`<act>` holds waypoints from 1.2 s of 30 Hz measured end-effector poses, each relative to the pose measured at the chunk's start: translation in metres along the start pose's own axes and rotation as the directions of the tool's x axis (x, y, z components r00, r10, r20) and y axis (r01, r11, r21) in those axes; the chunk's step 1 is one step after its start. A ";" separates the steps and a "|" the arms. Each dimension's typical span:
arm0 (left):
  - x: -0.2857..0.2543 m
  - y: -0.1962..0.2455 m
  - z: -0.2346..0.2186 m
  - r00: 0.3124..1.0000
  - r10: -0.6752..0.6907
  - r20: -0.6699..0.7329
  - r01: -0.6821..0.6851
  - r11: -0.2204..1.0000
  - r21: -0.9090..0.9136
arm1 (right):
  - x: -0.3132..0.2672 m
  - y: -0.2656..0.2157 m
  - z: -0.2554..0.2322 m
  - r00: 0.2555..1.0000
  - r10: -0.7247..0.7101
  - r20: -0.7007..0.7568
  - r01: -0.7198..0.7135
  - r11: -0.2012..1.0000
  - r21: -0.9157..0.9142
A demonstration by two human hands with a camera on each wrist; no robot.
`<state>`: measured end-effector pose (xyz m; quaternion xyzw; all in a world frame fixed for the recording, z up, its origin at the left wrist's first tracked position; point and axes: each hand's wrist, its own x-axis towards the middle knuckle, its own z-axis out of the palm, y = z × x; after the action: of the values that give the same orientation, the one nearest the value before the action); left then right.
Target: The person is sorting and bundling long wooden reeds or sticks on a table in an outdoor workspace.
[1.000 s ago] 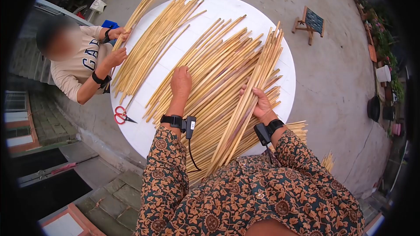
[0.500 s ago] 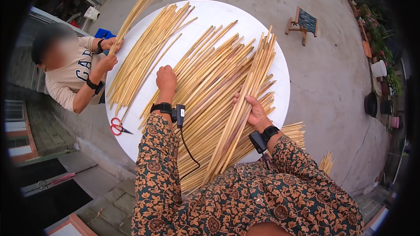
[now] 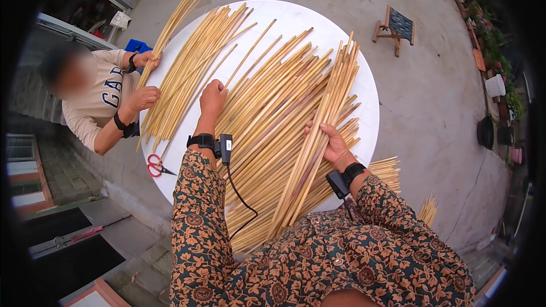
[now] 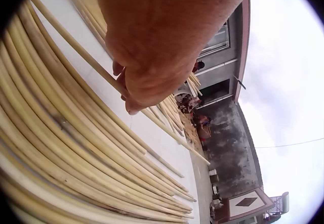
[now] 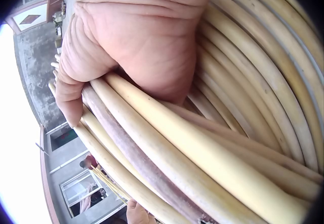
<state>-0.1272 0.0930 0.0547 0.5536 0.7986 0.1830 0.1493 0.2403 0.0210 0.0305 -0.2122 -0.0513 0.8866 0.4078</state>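
My left hand (image 3: 213, 99) is at the left side of a wide spread of long yellowish sticks (image 3: 267, 119) on the round white table (image 3: 310, 14). In the left wrist view its fingers pinch one thin stick (image 4: 83, 52), which lies apart from the others. With my right hand (image 3: 335, 146) I grip a bundle of sticks (image 3: 327, 116), held slanting over the spread, its lower end near my body. The right wrist view has the thumb and fingers wrapped around this bundle (image 5: 167, 143), one purplish stick (image 5: 129, 143) among the pale ones.
Across the table on the left, a person (image 3: 105, 94) holds sticks (image 3: 176, 20) beside another pile (image 3: 193, 68). Red-handled scissors (image 3: 157, 166) lie at the table's left edge. A folding stool (image 3: 396, 29) stands on the concrete floor, with pots (image 3: 496, 87) along the right.
My left hand has moved leftward and now has one stick drawn away from the spread. The right hand keeps its bundle almost still. The other person's lower hand has moved off their sticks.
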 end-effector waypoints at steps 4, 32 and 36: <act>-0.005 0.000 -0.001 0.998 0.063 0.025 -0.063 0.998 -0.005 | -0.002 0.005 -0.002 1.000 -0.012 -0.007 0.012 1.000 -0.006; 0.002 0.022 0.036 0.984 0.155 0.091 -0.171 0.964 0.205 | -0.001 0.004 0.005 1.000 -0.006 0.000 0.006 0.999 -0.041; 0.008 0.032 0.034 0.977 0.117 0.179 -0.161 0.953 0.256 | -0.002 0.002 0.006 1.000 0.007 -0.004 -0.007 0.999 -0.045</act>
<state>-0.0883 0.1154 0.0391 0.6369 0.7601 0.0371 0.1236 0.2376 0.0186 0.0359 -0.2234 -0.0697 0.8862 0.3999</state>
